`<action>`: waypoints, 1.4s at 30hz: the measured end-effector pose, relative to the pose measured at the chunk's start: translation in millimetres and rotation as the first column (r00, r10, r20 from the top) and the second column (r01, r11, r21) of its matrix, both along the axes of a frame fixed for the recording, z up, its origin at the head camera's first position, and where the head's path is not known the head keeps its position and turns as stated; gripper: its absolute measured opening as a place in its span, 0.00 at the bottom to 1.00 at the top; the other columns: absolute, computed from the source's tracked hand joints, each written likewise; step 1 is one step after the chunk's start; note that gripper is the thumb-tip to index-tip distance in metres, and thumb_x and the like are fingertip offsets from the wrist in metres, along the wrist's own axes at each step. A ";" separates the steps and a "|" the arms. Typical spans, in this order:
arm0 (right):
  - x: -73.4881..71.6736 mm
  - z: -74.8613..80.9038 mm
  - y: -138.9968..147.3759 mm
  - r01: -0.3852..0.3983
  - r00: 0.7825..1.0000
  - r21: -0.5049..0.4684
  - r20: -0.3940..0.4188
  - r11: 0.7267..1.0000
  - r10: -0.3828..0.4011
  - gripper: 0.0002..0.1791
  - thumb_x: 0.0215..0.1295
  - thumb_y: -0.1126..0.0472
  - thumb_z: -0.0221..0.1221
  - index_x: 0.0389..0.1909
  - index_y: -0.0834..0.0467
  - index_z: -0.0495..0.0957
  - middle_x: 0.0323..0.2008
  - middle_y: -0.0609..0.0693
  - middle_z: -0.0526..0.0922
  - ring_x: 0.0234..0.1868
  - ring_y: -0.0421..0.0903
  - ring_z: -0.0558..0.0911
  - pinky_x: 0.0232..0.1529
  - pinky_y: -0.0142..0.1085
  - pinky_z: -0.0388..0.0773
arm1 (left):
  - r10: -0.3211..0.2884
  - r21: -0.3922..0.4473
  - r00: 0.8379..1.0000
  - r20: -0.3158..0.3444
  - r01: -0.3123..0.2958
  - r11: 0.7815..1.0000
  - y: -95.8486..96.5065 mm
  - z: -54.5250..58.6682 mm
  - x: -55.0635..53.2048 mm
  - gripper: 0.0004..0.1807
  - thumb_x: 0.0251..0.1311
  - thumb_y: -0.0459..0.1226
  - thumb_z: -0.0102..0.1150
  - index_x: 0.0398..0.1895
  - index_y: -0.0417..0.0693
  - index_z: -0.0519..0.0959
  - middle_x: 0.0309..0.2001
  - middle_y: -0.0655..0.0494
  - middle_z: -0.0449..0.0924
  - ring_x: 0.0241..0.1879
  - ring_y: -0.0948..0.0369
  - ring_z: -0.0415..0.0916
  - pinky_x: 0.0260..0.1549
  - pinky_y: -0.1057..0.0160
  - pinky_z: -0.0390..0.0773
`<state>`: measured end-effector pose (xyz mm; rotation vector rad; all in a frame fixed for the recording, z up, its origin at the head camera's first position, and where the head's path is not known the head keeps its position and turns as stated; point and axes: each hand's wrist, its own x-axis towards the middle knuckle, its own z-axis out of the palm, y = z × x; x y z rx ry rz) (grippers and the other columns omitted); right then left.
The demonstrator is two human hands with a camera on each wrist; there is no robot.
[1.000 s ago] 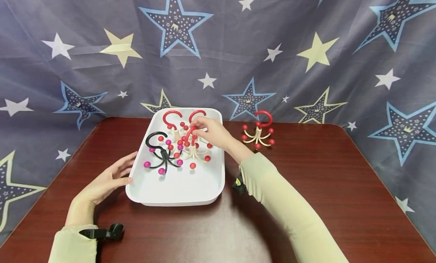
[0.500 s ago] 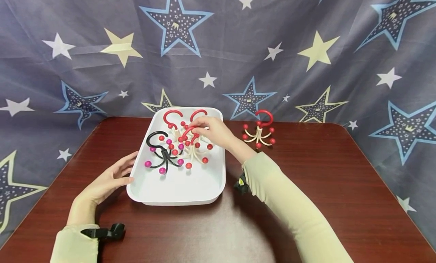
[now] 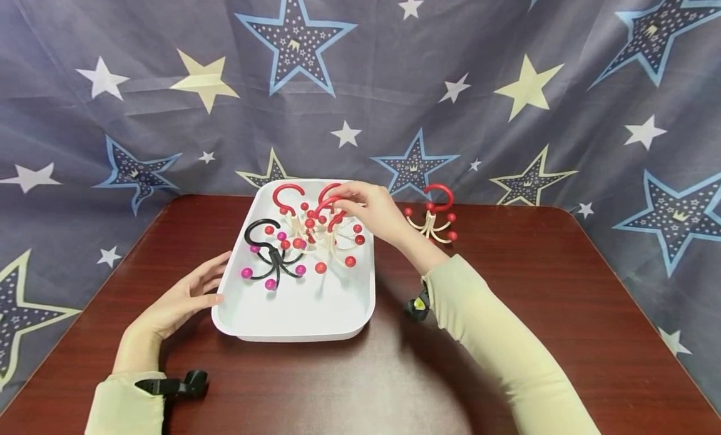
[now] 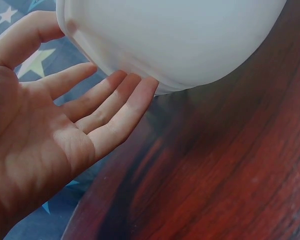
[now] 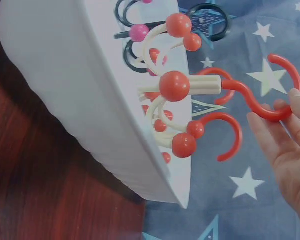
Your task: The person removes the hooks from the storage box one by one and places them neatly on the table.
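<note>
My right hand (image 3: pixel 376 211) pinches the red hook of a cream claw-shaped hanger (image 5: pixel 205 85) whose curved arms end in red balls. That hanger is over the right side of the white tray (image 3: pixel 293 327), its hook turned toward my fingers. In the tray stand a black hanger (image 3: pixel 274 257) with magenta balls and two more cream hangers with red hooks, one red hook (image 3: pixel 288 186) at the back left, partly overlapped by the others. At the tray's left side, my left hand (image 4: pixel 65 115) touches the wall with nearly straight fingertips, thumb at the rim.
Another cream hanger with a red hook (image 3: pixel 430 222) stands on the dark red wooden table (image 3: pixel 518 285), right of the tray and partly behind my right wrist. A grey cloth with stars (image 3: pixel 360 78) hangs behind the table's far edge.
My right hand has moved up and to the right, and the cream hanger it pinches has shifted right with it. My left hand stays at the tray.
</note>
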<state>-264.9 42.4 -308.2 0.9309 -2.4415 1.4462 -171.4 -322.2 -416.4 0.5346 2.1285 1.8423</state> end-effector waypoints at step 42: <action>32.9 15.6 158.6 0.218 0.976 -0.050 0.018 0.975 -0.217 0.12 0.61 0.67 0.55 0.44 0.67 0.77 0.35 0.51 0.83 0.31 0.30 0.81 0.34 0.28 0.78 | 0.008 0.011 1.000 0.002 -0.008 1.000 -0.1 -2.7 -1.1 0.39 0.57 0.23 0.48 0.71 0.46 0.45 0.61 0.51 0.58 0.54 0.68 0.68 0.45 0.67 0.74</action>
